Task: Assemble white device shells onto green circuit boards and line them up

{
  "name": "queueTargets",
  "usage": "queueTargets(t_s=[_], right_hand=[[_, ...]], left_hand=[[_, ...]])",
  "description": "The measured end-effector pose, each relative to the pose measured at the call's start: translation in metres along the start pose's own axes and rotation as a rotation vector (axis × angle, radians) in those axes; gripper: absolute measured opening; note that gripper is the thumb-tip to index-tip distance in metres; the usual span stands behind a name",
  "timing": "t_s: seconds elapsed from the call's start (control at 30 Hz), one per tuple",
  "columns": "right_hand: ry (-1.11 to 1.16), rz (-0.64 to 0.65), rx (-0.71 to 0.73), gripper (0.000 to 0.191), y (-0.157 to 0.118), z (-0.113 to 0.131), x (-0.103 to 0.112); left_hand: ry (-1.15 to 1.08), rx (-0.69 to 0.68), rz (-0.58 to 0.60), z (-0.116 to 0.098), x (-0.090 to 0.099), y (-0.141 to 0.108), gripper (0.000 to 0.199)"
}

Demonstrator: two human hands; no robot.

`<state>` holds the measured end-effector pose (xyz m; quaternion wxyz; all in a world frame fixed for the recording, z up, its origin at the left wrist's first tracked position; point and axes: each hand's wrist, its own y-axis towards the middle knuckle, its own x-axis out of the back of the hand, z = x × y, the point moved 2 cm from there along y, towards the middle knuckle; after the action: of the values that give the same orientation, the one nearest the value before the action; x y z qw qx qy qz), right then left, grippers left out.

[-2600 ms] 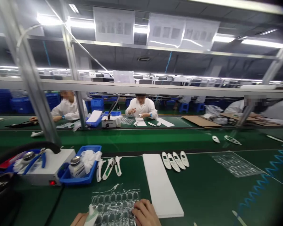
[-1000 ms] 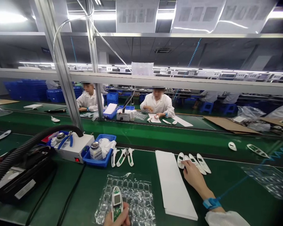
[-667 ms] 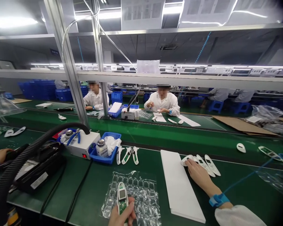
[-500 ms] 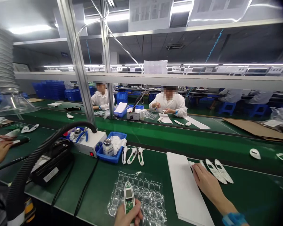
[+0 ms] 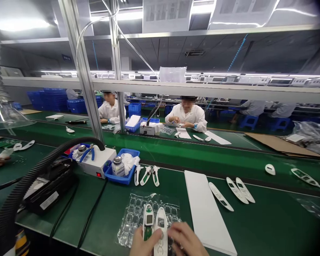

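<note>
White windowed cover (image 5: 161, 222) brought beside green-boarded shell (image 5: 149, 219); left hand (image 5: 142, 244) grips both, right hand (image 5: 187, 239) half-open

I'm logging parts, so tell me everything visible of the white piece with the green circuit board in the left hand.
The white piece is a slim, plastic-looking shell with a rounded tip, framing a greyish, squarish screen, with green board showing below it. The left hand grips it, screen side up, tip forward, over the clear tray and beside a white cover. Its lower end is hidden.
</note>
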<state>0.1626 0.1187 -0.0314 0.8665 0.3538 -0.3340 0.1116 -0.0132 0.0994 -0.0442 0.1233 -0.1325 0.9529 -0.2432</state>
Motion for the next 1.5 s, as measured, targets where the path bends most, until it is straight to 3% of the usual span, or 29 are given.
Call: queueTargets(t_s=[0.1,0.2,0.4,0.53,0.67,1.0,1.2,1.33,1.5], right_hand=[[0.046,0.028,-0.217,0.027,0.021,-0.025,0.020],[-0.085,0.098,-0.360,0.028,0.034,-0.048,0.022],[-0.308,0.178,-0.391,0.025,0.033,-0.066,0.007],[-0.312,0.183,-0.395,0.023,0.033,-0.069,0.007],[-0.312,0.177,-0.404,0.022,0.035,-0.073,0.005],[-0.240,0.161,-0.397,0.018,0.032,-0.069,0.003],[-0.264,0.038,-0.197,0.024,0.023,-0.045,0.007],[-0.206,-0.024,-0.203,0.022,0.031,-0.033,0.026],[-0.079,-0.107,-0.317,0.023,0.065,-0.028,0.055]], left_hand=[[0.025,-0.060,0.004,-0.006,-0.006,0.005,0.068],[0.024,-0.141,0.044,-0.015,-0.021,0.011,0.072],[0.037,-0.290,0.153,-0.050,-0.058,0.048,0.051],[0.129,-0.229,0.238,-0.062,-0.085,0.085,0.026],[0.218,-0.136,0.290,-0.059,-0.102,0.104,0.015],[0.187,-0.086,0.287,-0.053,-0.099,0.107,0.020],[0.191,-0.095,0.265,-0.050,-0.100,0.110,0.020],[0.153,-0.159,0.277,-0.054,-0.097,0.104,0.018],[0.130,-0.243,0.327,-0.061,-0.081,0.070,0.027]])
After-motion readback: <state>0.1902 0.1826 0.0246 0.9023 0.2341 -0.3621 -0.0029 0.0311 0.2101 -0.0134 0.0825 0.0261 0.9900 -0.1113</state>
